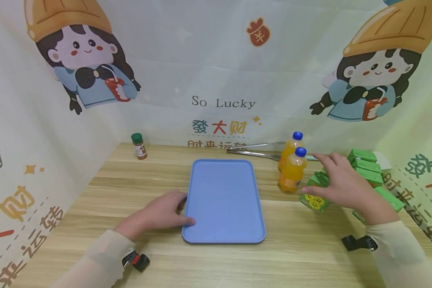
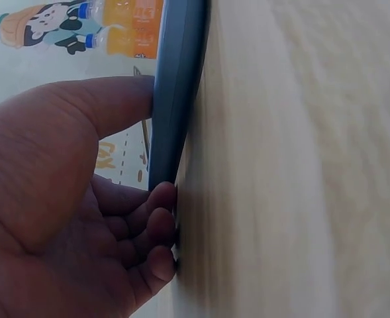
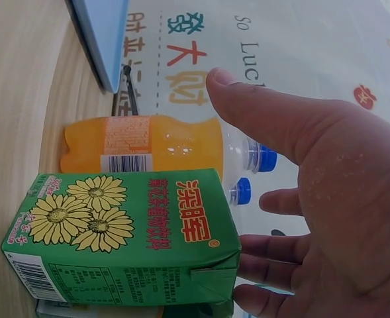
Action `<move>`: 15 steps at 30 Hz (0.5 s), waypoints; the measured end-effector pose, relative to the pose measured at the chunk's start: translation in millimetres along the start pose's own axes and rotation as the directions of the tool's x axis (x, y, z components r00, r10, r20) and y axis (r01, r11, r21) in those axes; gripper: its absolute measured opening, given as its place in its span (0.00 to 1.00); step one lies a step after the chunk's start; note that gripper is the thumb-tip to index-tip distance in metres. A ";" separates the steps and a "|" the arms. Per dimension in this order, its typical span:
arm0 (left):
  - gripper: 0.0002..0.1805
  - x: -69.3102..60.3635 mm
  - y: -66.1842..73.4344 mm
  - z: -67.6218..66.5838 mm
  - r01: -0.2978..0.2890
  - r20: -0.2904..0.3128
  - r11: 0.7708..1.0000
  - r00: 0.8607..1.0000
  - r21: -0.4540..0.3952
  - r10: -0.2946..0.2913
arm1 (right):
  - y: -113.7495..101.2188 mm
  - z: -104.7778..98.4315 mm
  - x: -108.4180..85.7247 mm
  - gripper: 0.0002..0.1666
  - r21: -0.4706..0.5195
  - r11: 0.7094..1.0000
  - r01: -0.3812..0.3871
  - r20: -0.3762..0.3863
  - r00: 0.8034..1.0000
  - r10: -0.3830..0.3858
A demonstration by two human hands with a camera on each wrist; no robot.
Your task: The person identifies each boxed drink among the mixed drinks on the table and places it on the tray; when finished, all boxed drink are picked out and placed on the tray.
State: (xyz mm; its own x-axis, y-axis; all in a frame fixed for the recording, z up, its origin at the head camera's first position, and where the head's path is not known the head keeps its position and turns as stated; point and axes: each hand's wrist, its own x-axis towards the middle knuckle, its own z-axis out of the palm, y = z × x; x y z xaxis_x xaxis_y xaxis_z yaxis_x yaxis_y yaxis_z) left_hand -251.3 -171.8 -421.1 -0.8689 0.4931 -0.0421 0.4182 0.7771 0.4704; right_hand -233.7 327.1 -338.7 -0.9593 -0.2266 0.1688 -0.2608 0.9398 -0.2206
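Note:
A light-blue rectangular tray [image 1: 223,200] lies on the wooden table. My left hand [image 1: 160,212] grips its left edge, thumb on the rim and the other fingers curled at the side and underside; the left wrist view shows this edge slightly off the wood. My right hand [image 1: 347,188] hovers with spread fingers over a green drink carton [image 1: 314,203] with yellow flowers. In the right wrist view its fingers are near the top of that carton [image 3: 122,238], and I cannot tell whether they touch it. Beside it stands an orange drink bottle [image 1: 293,176] with a blue cap.
A second orange bottle [image 1: 285,155] is partly hidden behind the first. More green cartons [image 1: 367,166] sit at the right, partly behind my right hand. Metal tongs [image 1: 253,153] lie at the back. A green-capped spice jar [image 1: 140,149] stands at the back left. Printed cloth [image 1: 165,80] encloses the table.

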 end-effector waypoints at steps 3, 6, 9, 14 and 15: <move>0.25 0.3 1.0 0.2 0.008 -0.001 0.999 1.000 -0.045 -0.008 | 1.7 -0.9 -0.4 0.71 0.000 1.000 0.005 0.006 1.000 -0.005; 0.22 -0.4 1.7 0.1 0.018 -0.002 0.996 1.000 -0.085 -0.018 | 3.3 -1.3 -0.7 0.70 0.001 1.000 0.007 0.015 1.000 -0.007; 0.21 -1.2 2.0 0.6 0.032 -0.002 0.993 0.999 -0.117 -0.033 | 4.5 -1.3 -0.9 0.69 0.003 1.000 0.007 0.022 1.000 -0.007; 0.20 -1.1 2.0 1.8 0.046 -0.014 0.987 0.999 -0.157 -0.049 | 5.7 -1.2 -1.5 0.67 -0.002 1.000 0.008 0.026 1.000 -0.008; 0.20 -0.9 1.9 2.0 0.048 -0.017 0.986 0.999 -0.160 -0.051 | 5.7 -1.3 -1.5 0.67 -0.001 1.000 0.009 0.028 1.000 -0.009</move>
State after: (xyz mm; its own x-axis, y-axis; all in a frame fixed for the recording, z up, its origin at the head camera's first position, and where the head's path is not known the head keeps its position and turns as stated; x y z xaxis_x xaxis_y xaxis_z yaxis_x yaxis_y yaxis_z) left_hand -249.2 -170.0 -421.9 -0.8937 0.4457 -0.0509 0.3285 0.7273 0.6026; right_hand -233.5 333.2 -339.0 -0.9594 -0.2422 0.1443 -0.2696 0.9379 -0.2181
